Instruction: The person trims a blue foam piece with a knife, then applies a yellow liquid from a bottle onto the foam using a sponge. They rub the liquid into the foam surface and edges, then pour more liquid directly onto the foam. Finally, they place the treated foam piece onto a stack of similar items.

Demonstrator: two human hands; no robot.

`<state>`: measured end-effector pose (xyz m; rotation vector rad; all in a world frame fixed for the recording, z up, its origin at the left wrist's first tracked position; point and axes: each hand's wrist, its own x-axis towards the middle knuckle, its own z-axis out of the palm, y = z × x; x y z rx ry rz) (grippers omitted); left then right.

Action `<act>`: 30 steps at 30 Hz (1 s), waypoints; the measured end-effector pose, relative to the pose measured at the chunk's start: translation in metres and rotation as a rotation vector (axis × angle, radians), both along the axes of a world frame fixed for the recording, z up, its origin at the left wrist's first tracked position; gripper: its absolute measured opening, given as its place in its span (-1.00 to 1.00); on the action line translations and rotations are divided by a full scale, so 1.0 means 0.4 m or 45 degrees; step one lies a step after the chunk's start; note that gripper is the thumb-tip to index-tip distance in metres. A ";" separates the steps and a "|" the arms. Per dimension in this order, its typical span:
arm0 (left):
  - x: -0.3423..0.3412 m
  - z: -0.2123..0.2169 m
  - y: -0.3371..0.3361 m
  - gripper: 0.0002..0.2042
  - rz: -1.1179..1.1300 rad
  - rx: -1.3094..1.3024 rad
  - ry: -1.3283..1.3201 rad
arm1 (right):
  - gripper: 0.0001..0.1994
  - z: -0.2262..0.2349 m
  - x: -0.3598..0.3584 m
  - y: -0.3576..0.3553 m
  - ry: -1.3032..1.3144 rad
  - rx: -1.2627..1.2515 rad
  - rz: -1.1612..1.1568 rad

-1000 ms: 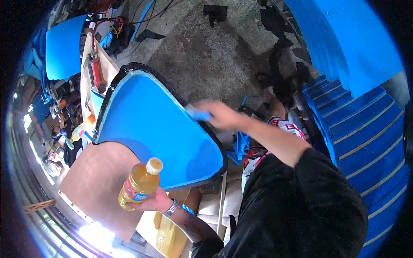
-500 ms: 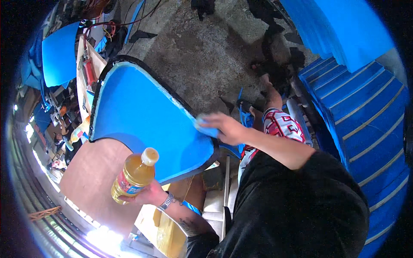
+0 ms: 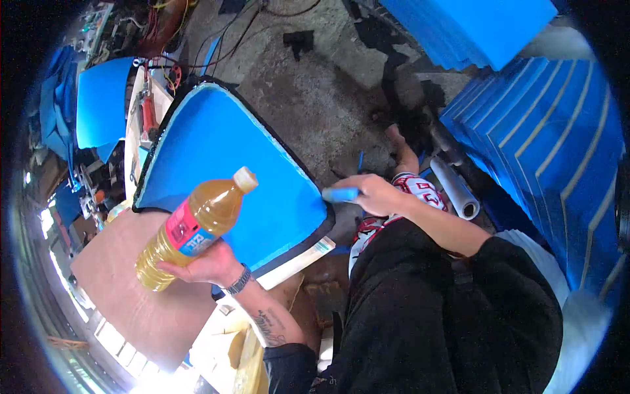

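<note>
The left hand (image 3: 200, 266) is wrapped around the lower body of a plastic bottle (image 3: 193, 230) of amber liquid, fingers curled under it so the bottle tilts with its pale cap up and to the right, its pink and blue label facing the camera. The bottle hangs over the near edge of a blue foam sheet (image 3: 216, 151) with a dark border, which lies on a bench beside a brown board (image 3: 125, 292) — the board sits just under the bottle's base. The right hand (image 3: 377, 194) is closed around a small blue piece (image 3: 341, 194), fingers pressed together on it, and that piece touches the right-hand corner of the foam sheet at its dark rim. Beyond the sheet lies a rough grey concrete floor (image 3: 315, 98) with dark scraps on it. To the right stand stacked blue panels (image 3: 545, 144), and a pale roll (image 3: 457, 190) lies on the ground near them. More blue sheets (image 3: 102, 102) rest further along the bench at the left.
</note>
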<state>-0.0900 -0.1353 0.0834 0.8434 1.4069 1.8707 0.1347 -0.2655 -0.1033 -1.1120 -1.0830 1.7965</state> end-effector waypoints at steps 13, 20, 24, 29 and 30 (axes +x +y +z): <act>0.108 0.138 -0.048 -0.34 -0.601 -0.062 0.243 | -0.60 0.170 -0.048 0.009 1.266 -0.503 -0.558; 0.105 0.137 -0.049 -0.37 -0.611 -0.088 0.261 | -0.61 0.191 -0.076 0.019 1.365 -0.468 -0.478; 0.087 0.130 -0.048 -0.38 -0.653 -0.107 0.254 | -0.62 0.205 -0.072 0.016 1.369 -0.464 -0.440; 0.049 0.108 -0.056 -0.40 -0.646 -0.156 0.155 | -0.63 0.175 -0.089 -0.003 1.405 -0.494 -0.362; 0.046 0.099 -0.057 -0.41 -0.629 -0.148 0.147 | -0.62 0.175 -0.092 -0.008 1.398 -0.495 -0.366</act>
